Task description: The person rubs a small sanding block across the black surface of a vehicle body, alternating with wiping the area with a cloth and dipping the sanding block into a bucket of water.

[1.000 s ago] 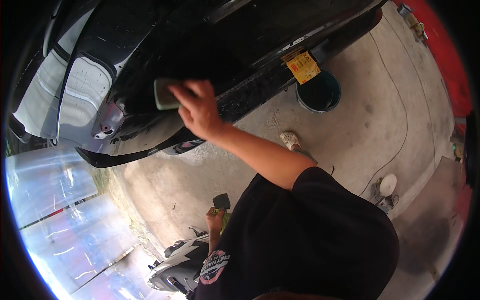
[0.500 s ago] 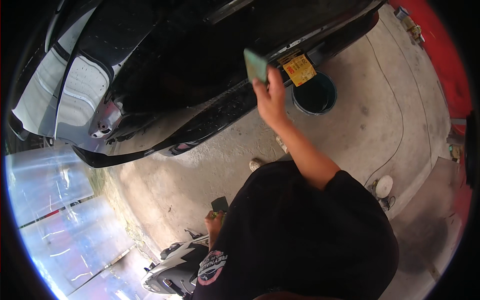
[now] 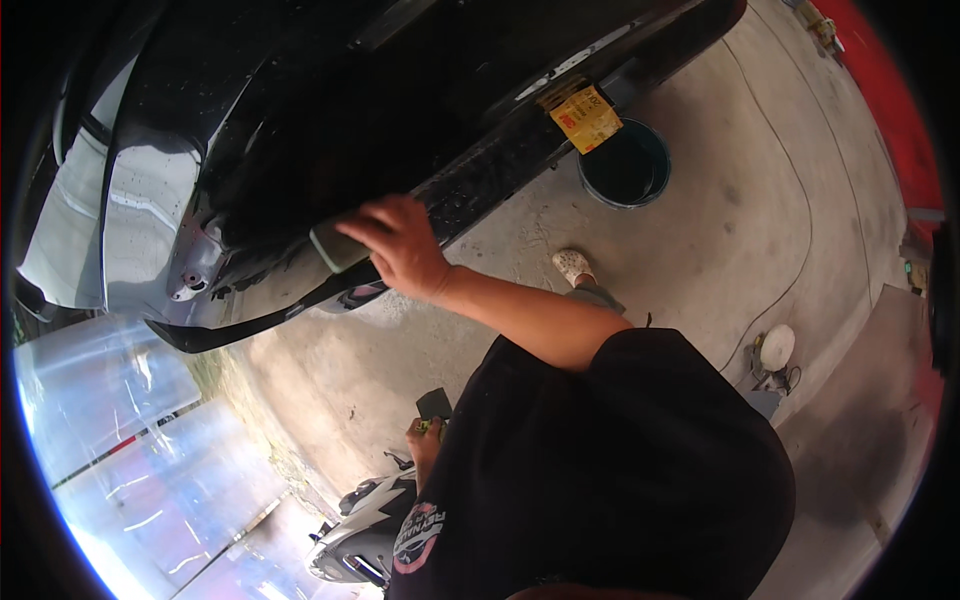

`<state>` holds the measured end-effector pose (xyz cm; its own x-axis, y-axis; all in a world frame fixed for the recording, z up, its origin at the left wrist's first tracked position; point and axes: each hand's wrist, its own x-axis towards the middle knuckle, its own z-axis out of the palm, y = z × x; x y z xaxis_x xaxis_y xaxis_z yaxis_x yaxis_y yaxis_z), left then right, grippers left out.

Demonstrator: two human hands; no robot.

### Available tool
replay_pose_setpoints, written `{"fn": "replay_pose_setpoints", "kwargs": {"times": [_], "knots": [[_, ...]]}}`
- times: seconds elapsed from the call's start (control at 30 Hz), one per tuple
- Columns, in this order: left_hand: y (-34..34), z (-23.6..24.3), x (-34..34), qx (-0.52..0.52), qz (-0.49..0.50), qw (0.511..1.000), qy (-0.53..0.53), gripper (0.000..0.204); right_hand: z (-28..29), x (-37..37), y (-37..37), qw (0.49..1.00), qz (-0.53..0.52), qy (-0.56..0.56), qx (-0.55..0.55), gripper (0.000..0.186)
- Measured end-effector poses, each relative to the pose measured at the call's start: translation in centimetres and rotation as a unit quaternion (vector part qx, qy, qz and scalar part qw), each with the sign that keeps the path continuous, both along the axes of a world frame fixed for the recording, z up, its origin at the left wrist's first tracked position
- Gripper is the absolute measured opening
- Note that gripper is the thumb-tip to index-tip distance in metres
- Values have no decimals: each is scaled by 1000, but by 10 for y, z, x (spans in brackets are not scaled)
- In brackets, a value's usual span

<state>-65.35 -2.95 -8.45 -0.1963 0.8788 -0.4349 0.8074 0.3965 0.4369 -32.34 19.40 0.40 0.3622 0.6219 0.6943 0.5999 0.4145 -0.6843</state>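
Note:
My right hand grips a flat green sanding block against or just over the lower edge of a glossy black car panel. The wet-looking panel carries scattered pale drops, and a long black bumper strip runs along its lower side. Down by my left side, my left hand is closed around a dark, stiff sheet and something yellow-green. My body partly hides that hand. On the bumper ledge rests a yellow paper packet.
A dark bucket stands on the concrete floor beside the bumper. Cables cross the floor towards a round white-topped tool. A white and black motorbike is close at my left. Shiny sheet panels stand farther left.
My right hand has swept left and towards me along the car with the sanding block, away from the packet and bucket. The view has shifted slightly. My left hand keeps its hold.

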Motion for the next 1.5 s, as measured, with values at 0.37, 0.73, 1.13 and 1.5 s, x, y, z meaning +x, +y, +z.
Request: {"fn": "replay_pose_setpoints", "kwargs": {"times": [0.37, 0.73, 1.13, 1.5], "knots": [[8, -17, -7, -4, -14, 999, -40, 32, -58, 141, -74, 947, -96, 233, -199, 47], [-17, -33, -11, -14, 38, 997, -73, 33, 25, 237, -15, 899, -328, -10, -291, 64], [38, -66, -42, 15, 45, 991, -127, 29, 45, 11, -36, 961, 13, -5, -275, 62], [-10, -97, -86, -25, 54, 988, -140, 32, -15, 86, -55, 957, -193, 91, -198, 50]]}}
